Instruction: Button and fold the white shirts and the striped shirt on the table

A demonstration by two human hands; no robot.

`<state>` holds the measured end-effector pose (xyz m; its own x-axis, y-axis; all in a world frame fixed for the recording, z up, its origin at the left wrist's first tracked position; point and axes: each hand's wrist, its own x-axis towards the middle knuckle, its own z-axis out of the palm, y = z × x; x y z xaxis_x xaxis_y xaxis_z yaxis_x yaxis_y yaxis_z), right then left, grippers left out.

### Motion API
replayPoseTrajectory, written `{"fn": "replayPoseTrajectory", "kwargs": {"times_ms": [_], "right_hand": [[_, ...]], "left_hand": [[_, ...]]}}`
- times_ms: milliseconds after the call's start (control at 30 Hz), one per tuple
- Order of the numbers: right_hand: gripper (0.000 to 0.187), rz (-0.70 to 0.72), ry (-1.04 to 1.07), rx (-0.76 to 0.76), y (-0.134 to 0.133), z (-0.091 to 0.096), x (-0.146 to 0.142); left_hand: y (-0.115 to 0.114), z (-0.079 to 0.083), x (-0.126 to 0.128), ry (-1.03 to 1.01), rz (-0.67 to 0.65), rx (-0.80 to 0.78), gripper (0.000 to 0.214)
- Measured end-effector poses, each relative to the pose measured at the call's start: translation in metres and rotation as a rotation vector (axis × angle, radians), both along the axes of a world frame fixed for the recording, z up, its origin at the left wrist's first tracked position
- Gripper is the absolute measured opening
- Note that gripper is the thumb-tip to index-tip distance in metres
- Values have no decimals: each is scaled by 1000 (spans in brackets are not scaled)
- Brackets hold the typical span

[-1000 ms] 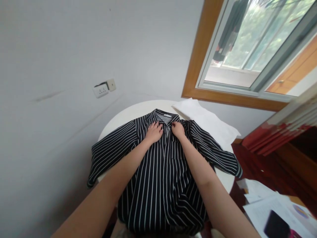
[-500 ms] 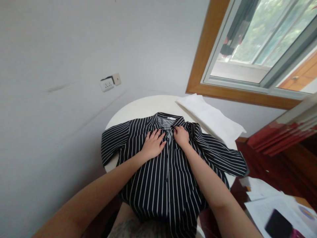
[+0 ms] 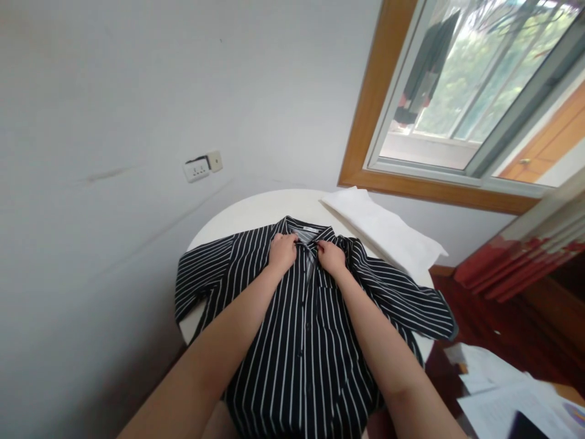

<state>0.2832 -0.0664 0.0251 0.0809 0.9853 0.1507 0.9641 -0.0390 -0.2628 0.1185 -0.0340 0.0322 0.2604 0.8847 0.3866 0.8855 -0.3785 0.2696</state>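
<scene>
The left hand (image 3: 283, 251) and right hand (image 3: 331, 256) are bare, with rounded backs and slim wrists (image 3: 275, 271). The left forearm (image 3: 231, 332) and right forearm (image 3: 377, 335) are bare too, smooth, and broaden steadily toward the bottom edge.

Both arms bare, stretched forward and down, drawing closer together toward the hands. Left arm (image 3: 228, 341) slants inward, elbow little bent; right arm (image 3: 379, 341) mirrors it. Left hand (image 3: 282, 252) back upward, fingers (image 3: 289, 238) curled and bunched in a pinch. Right hand (image 3: 332, 257) likewise, knuckles up, fingertips drawn together, pointing inward. Hands nearly level, near each other, apart. Wrists fairly straight.
</scene>
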Motion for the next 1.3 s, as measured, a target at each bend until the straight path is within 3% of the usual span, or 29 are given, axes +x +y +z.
{"fn": "replayPoseTrajectory", "kwargs": {"times_ms": [167,433,567,733,967,1167,1300], "right_hand": [[34,90,113,102,2,-7,10],[35,285,4,157,-2,-3,10],[41,261,-76,107,2,-4,9],[44,238,-141,26,10,-1,4],[34,213,-112,43,14,1,1],[29,205,4,123,14,-5,4],[23,170,236,218,20,-10,9]], "left_hand": [[10,-17,-5,-54,-117,57,24],[-2,0,-2,93,-107,45,12],[-4,-2,-2,121,-191,-70,18],[-3,-9,-1,121,-274,-52,18],[-1,-13,7,173,-213,-2,22],[-4,-9,11,206,-177,-22,22],[-9,-6,13,228,-147,-38,21]]}}
